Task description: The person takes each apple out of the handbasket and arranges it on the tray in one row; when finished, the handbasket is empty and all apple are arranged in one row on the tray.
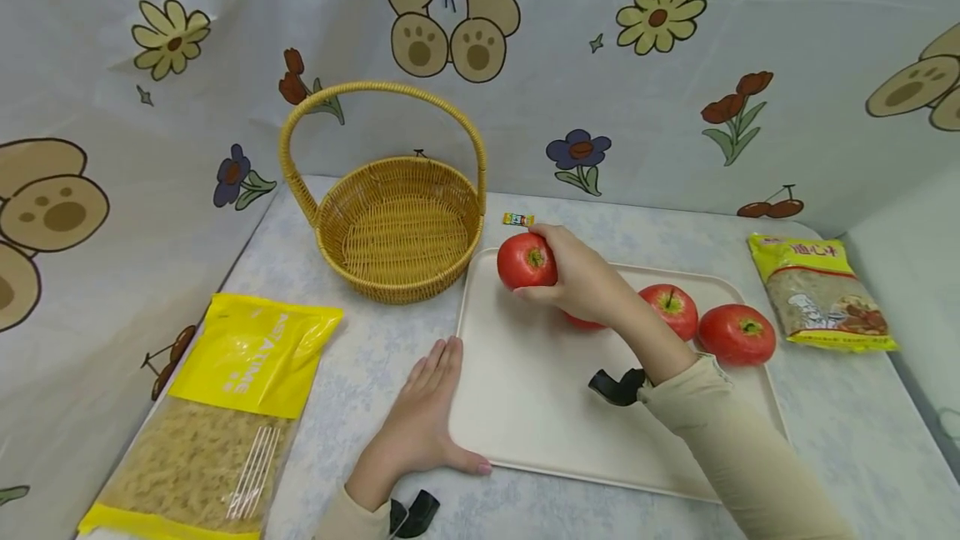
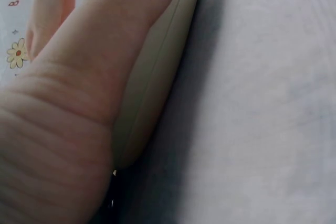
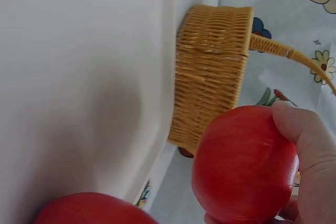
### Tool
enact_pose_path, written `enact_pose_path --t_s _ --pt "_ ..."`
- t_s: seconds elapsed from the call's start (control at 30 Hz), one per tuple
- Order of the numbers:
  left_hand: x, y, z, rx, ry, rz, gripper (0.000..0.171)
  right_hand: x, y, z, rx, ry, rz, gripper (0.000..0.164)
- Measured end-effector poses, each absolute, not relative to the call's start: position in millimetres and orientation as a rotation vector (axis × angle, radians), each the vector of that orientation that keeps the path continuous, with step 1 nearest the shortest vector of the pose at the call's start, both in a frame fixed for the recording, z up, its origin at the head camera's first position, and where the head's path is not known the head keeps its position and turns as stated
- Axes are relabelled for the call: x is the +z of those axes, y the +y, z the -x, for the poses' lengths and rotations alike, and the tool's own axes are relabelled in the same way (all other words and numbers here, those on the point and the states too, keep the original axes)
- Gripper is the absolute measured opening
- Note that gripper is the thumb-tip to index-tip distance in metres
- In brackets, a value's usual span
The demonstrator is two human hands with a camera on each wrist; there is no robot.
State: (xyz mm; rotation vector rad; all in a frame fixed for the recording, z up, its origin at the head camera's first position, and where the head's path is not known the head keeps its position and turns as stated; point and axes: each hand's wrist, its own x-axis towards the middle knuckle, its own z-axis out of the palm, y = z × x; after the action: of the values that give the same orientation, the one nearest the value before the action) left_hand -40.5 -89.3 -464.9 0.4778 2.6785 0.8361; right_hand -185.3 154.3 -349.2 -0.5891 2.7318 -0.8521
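Observation:
My right hand (image 1: 588,273) grips a red apple (image 1: 527,261) above the far left corner of a white tray (image 1: 540,407). In the right wrist view the held apple (image 3: 244,163) hangs over the tray's edge, with thumb and fingers round it. Two more apples, a middle one (image 1: 670,311) and a right one (image 1: 737,334), lie at the tray's right side. Another apple (image 1: 585,322) is mostly hidden under my right hand. My left hand (image 1: 423,415) rests along the tray's left edge, fingers straight and thumb at the near corner.
A yellow wicker basket (image 1: 401,286) with a tall handle stands behind the tray's left side. A yellow bag of pasta (image 1: 217,432) lies at the left, and another yellow food bag (image 1: 825,294) at the right. A small wrapped packet (image 1: 518,219) lies behind the tray.

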Motion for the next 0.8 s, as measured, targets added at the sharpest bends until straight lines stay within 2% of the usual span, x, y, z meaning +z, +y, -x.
enact_pose_path --t_s 0.37,0.8 --pt "-465 -89 39 0.846 2.685 -0.470 0.158 -365 155 190 -0.578 2.734 0.632 0.089" --pt "-464 -88 39 0.829 2.699 -0.478 0.158 -373 151 192 -0.467 2.718 0.611 0.086"
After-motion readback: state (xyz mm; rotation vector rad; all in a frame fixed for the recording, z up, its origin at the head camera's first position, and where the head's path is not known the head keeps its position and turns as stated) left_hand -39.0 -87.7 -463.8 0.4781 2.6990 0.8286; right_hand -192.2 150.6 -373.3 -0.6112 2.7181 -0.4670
